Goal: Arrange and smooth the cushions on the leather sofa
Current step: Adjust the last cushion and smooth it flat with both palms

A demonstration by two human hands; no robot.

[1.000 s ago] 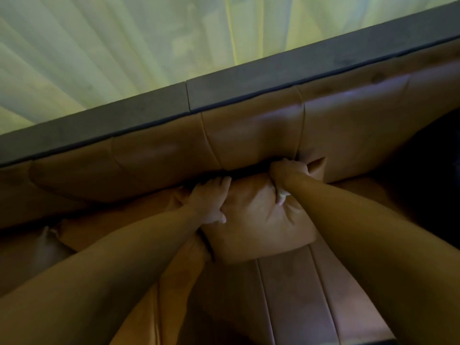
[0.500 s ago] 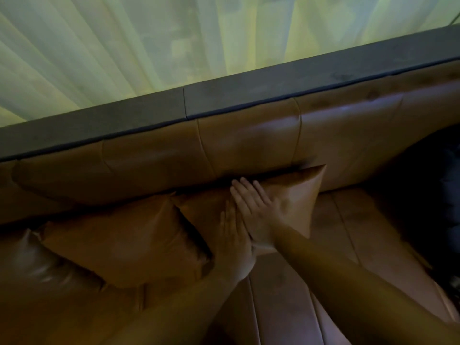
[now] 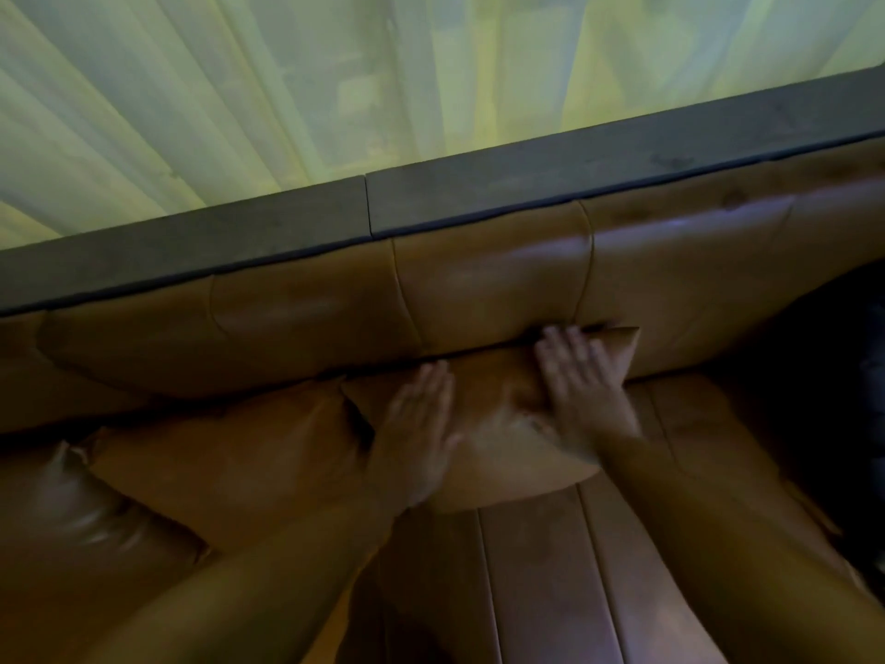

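Note:
A tan leather cushion [image 3: 498,448] leans against the sofa's backrest [image 3: 493,289], its top right corner sticking up. My left hand [image 3: 419,433] lies flat on the cushion's left half with fingers spread. On the right half, my right hand [image 3: 582,390] presses flat too, fingertips near the top edge. Both hands are blurred. A second tan cushion [image 3: 230,452] sits just to the left, touching the first. A third, shinier cushion [image 3: 62,510] shows at the far left edge.
The sofa seat [image 3: 541,577] with stitched panels stretches toward me below the cushions. A dark ledge [image 3: 364,213] runs along the top of the backrest, with pale curtains [image 3: 335,88] behind it. A dark shape [image 3: 833,376] fills the right edge.
A second ago both hands gripped the cushion's top edge. They then let go and lay flat together at its middle. Now they have slid apart, left hand leftward and right hand rightward.

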